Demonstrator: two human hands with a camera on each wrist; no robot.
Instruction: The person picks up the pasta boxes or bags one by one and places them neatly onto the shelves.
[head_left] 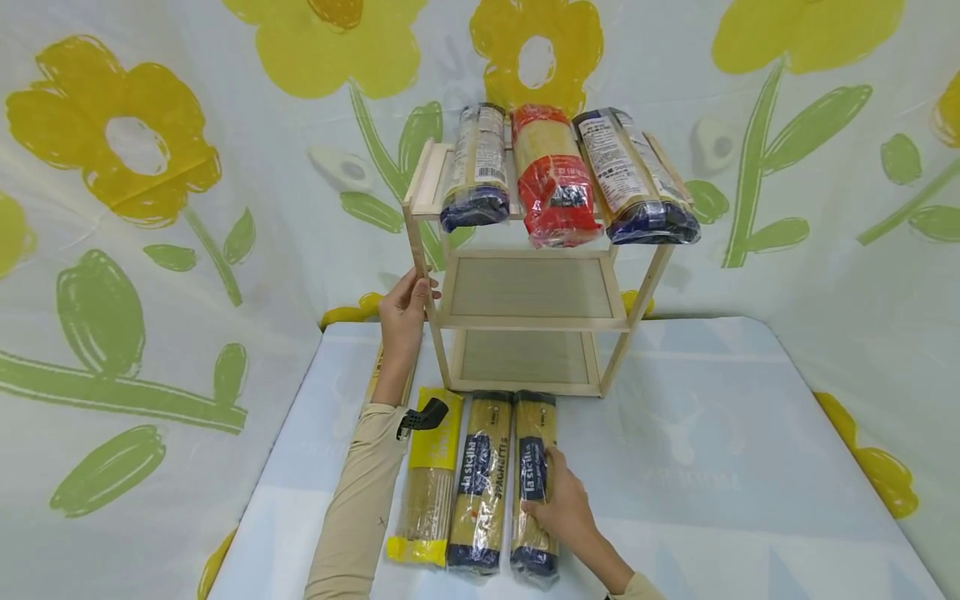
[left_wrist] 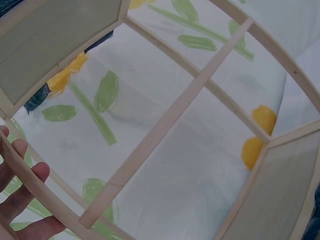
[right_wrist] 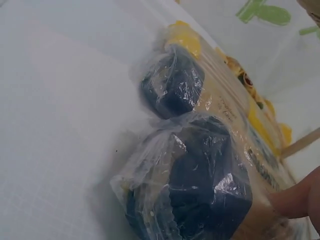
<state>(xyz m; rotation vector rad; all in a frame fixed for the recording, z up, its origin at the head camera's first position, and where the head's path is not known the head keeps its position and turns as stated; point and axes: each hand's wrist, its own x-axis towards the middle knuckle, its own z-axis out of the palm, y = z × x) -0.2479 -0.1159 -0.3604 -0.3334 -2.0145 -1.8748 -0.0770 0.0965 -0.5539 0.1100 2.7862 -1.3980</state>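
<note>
My left hand grips the left post of a three-tier wooden rack; in the left wrist view its fingers wrap round the rail. In front of the rack, my right hand holds the rightmost spaghetti pack by its sides, thumb on the left edge. This pack has a dark blue label and lies on the table. A matching spaghetti pack lies to its left, then a yellow-wrapped pasta pack. The right wrist view shows the blue pack ends in clear wrap close by.
On the rack's top tier lie a blue-ended pack, a red pack and another blue-ended pack, all overhanging the front. One more yellow pack is partly hidden behind my left arm. A flower-patterned curtain surrounds the pale table.
</note>
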